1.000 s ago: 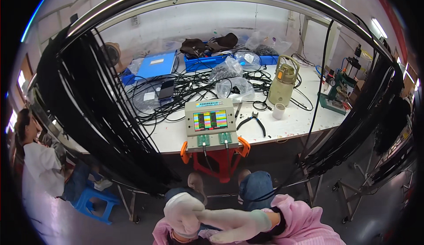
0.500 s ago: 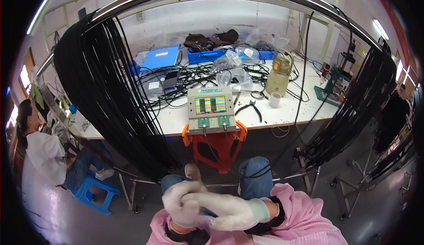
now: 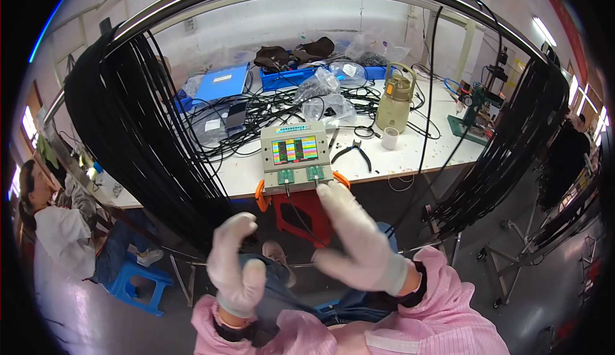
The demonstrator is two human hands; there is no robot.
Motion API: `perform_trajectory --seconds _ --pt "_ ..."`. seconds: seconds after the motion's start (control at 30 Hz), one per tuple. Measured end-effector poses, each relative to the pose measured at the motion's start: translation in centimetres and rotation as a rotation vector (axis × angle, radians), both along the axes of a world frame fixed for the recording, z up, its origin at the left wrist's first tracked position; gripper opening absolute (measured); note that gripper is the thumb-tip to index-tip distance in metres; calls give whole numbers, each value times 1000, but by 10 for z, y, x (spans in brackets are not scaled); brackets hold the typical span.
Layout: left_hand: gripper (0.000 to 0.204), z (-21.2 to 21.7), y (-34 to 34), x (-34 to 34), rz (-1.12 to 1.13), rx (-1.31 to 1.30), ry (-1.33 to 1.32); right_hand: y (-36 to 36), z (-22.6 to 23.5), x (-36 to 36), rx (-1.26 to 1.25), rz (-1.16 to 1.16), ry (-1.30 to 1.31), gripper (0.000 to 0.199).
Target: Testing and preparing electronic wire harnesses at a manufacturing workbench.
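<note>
- The two gloved hands hung in front of the bench edge, below a grey tester box [image 3: 296, 157] with a striped colour screen; neither hand held anything.
- The right hand [image 3: 359, 240] was spread open, fingers straight and pointing up towards the tester box, its fingertips just under the box's front edge; whether they touched it could not be told.
- The left hand [image 3: 236, 266] was loosely curled, fingers bent inwards, closed on nothing, and stood well apart from the right hand.
- Both hands wore white gloves, with pink sleeves [image 3: 442, 310] and dark cuffs at the wrists.
- The tester box sat at the near edge of the white workbench [image 3: 410, 156], with orange clamps [image 3: 260, 196] at its lower corners and a thin lead hanging down from its front.
- Just right of the box lay black-handled pliers [image 3: 354, 152]; beyond them stood a small white cup [image 3: 389, 138] and an olive-coloured jug [image 3: 396, 101].
- Behind the box spread a tangle of black cables [image 3: 269, 108], clear plastic bags [image 3: 323, 96], and blue trays [image 3: 221, 86].
- Thick bundles of black cable [image 3: 138, 137] hung from a curved metal rail on the left, and another bundle [image 3: 512, 144] on the right.
- A red stool [image 3: 306, 214] stood under the bench.
- At the far left another person in a white top [image 3: 57, 233] sat beside a blue stool [image 3: 138, 278].
</note>
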State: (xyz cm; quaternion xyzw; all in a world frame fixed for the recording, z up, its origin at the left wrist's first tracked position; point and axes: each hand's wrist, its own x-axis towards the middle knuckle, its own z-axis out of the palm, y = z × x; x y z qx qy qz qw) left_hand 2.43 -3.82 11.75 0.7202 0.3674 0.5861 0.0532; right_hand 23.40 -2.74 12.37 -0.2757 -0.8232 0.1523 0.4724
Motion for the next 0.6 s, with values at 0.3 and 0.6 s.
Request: perform_trajectory --seconds 0.3,0.6 --pt "48 148 75 -53 849 662 389 31 -56 37 -160 -125 336 36" --pt "48 226 151 -152 1063 447 741 53 -81 46 -351 112 346 27"
